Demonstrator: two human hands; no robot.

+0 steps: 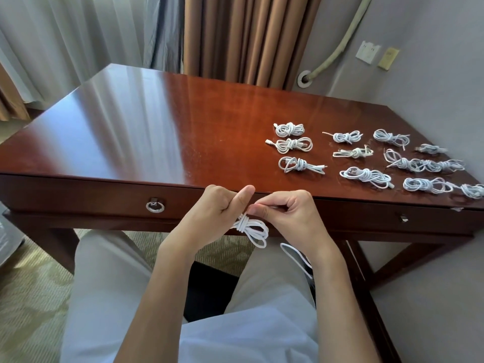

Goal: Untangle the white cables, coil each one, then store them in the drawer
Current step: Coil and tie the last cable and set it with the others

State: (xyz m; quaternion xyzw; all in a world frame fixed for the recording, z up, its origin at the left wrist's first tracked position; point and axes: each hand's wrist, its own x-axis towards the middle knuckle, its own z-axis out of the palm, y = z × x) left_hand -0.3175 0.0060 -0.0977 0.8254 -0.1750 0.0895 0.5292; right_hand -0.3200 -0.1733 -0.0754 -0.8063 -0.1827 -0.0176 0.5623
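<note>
I hold a white cable [252,229] in front of the desk's edge, above my lap. My left hand [222,205] grips one end of its bundle with curled fingers, thumb up. My right hand [285,213] pinches the cable's wrapped middle. Its loops hang down between my hands. Several coiled white cables lie on the right half of the wooden desk [157,132], for instance one coil [290,129] at the back and another coil [365,176] near the front. The left drawer [104,200] with a ring pull [155,206] is closed.
A second drawer front with a small knob [404,218] sits at the right. Curtains hang behind the desk, and a wall with sockets [367,51] stands to the right. My legs are under the desk's front edge. Another white loop [296,255] lies on my right thigh.
</note>
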